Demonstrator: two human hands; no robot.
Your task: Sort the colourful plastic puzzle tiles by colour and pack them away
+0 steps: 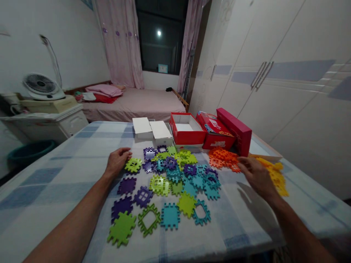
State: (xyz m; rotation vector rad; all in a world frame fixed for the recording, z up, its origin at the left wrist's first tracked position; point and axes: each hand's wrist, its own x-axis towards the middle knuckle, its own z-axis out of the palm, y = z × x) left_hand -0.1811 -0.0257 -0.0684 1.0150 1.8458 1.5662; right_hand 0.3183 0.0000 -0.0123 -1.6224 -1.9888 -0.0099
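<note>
My left hand [118, 160] rests on the tablecloth at the left of the pile, fingers loosely bent and slightly apart, with nothing visible in them. Close to its fingertips lies a lime-green interlocking tile [133, 165]. Over on the right, my right hand [257, 178] reaches to the edge of a heap of orange interlocking tiles [223, 156]. Its thumb and fingers close at an orange tile [235, 167]; the grip is partly hidden. Between my hands are purple tiles [143, 196], turquoise tiles [170, 216] and green tiles [122, 228], some solid, some frame-shaped.
Yellow tiles [276, 179] lie beyond my right wrist. Along the table's back stand white boxes [160, 130], an open red box [189, 137], a printed red box [216, 128] and an upright red lid [235, 128]. The checked tablecloth [68, 160] covers the table.
</note>
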